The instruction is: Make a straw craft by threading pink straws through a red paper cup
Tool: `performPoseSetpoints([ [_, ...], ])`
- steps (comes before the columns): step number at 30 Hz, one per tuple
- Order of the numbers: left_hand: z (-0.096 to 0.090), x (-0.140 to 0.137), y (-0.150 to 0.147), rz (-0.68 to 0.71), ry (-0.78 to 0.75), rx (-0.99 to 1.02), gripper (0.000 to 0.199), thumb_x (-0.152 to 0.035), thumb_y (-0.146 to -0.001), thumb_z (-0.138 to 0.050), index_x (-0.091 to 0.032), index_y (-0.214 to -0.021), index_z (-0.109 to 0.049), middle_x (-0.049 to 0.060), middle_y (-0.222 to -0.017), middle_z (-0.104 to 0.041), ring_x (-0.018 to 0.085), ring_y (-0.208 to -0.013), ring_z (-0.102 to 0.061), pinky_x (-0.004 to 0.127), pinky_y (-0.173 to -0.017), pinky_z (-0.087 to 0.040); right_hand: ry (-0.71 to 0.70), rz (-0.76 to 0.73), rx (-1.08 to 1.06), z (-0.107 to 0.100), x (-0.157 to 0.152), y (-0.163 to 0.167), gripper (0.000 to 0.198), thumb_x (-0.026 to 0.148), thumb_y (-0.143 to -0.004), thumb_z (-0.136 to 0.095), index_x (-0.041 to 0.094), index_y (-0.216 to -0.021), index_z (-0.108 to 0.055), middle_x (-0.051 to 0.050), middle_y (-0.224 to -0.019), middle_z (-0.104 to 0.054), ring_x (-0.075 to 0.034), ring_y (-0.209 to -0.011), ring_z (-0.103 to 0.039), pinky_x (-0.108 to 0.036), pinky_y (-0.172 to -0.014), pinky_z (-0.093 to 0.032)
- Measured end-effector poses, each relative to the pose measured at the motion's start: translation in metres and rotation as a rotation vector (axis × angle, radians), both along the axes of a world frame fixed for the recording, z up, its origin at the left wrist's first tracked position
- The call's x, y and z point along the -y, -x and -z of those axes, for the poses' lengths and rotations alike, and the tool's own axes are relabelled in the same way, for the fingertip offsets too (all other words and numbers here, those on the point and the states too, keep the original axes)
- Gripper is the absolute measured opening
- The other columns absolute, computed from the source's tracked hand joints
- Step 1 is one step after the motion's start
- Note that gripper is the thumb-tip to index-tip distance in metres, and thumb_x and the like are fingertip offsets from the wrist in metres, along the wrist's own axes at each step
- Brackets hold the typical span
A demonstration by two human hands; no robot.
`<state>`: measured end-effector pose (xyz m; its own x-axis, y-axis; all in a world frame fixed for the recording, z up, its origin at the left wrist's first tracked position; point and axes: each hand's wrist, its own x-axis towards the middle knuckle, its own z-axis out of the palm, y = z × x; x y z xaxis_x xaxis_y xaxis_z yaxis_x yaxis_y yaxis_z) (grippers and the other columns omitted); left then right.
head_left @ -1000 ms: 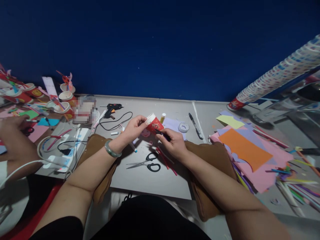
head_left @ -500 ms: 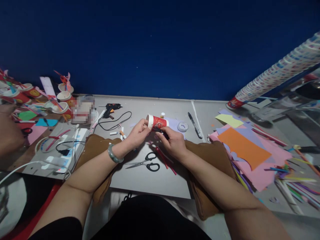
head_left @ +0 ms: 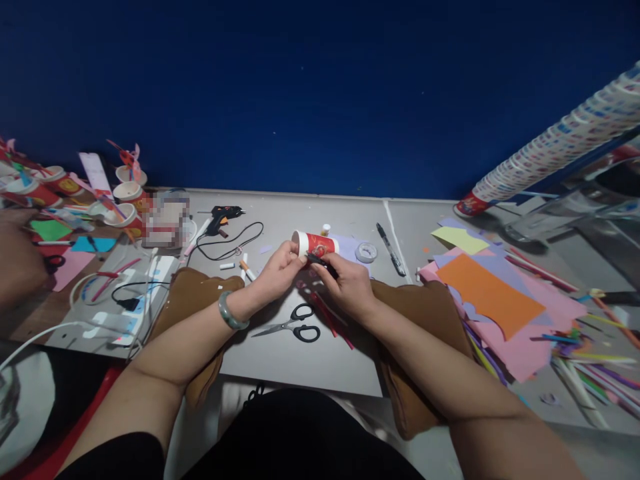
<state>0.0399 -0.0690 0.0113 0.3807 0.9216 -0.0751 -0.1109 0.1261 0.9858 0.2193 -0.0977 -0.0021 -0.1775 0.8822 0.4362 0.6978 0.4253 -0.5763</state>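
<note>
A red paper cup [head_left: 320, 245] with a white rim lies sideways, its mouth toward the left. My left hand [head_left: 278, 267] grips it by the rim end with thumb and fingers. My right hand [head_left: 349, 283] is closed on a small dark tool [head_left: 316, 259], whose tip rests by the cup's near side; its kind is partly hidden by the fingers. Below the hands, black-handled scissors [head_left: 295, 325] lie partly spread on the table. Red strips [head_left: 327, 313] lie beside my right hand.
A glue gun [head_left: 220, 219], tape roll [head_left: 367, 252] and black marker [head_left: 390, 248] lie further back. Coloured paper [head_left: 490, 290] and a tall cup stack [head_left: 550, 147] are on the right. Left are a power strip [head_left: 143, 303], several cups [head_left: 131, 193] and another person's arm [head_left: 23, 263].
The dark tool shows more clearly now, its tip shifted slightly left toward the cup's rim. Both hands stay nearly in place around the cup.
</note>
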Motion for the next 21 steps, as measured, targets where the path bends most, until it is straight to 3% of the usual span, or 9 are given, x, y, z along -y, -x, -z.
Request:
performPoseSetpoints([
  [7, 0.0026, 0.004, -0.0046, -0.017, 0.076, 0.074, 0.03, -0.036, -0.09, -0.068, -0.019, -0.099, -0.045, -0.003, -0.068, -0.057, 0.011, -0.062, -0.059, 0.025, -0.062, -0.046, 0.034, -0.016, -0.042, 0.0, -0.0002, 0.0007, 0.03, 0.044, -0.101, -0.052, 0.02, -0.097, -0.07, -0.004, -0.076, -0.071, -0.015, -0.061, -0.059, -0.027, -0.061, -0.039],
  [14, 0.0001, 0.0063, -0.0066, -0.025, 0.129, 0.097, 0.019, -0.026, -0.094, -0.06, -0.019, -0.099, -0.043, -0.003, -0.068, -0.058, 0.012, -0.064, -0.061, 0.025, -0.062, -0.048, 0.043, -0.02, -0.079, 0.0011, -0.0003, 0.0012, 0.031, 0.044, -0.101, -0.053, 0.019, -0.093, -0.07, -0.003, -0.077, -0.071, -0.014, -0.06, -0.058, -0.027, -0.062, -0.04],
  [21, 0.0027, 0.0049, -0.0064, -0.016, 0.14, 0.131, 0.029, -0.032, -0.089, -0.068, -0.019, -0.098, -0.043, -0.002, -0.07, -0.059, 0.013, -0.066, -0.062, 0.024, -0.06, -0.046, 0.017, -0.016, -0.101, 0.0029, -0.0003, 0.0018, 0.03, 0.044, -0.1, -0.055, 0.019, -0.094, -0.07, -0.004, -0.078, -0.073, -0.014, -0.062, -0.06, -0.027, -0.062, -0.042],
])
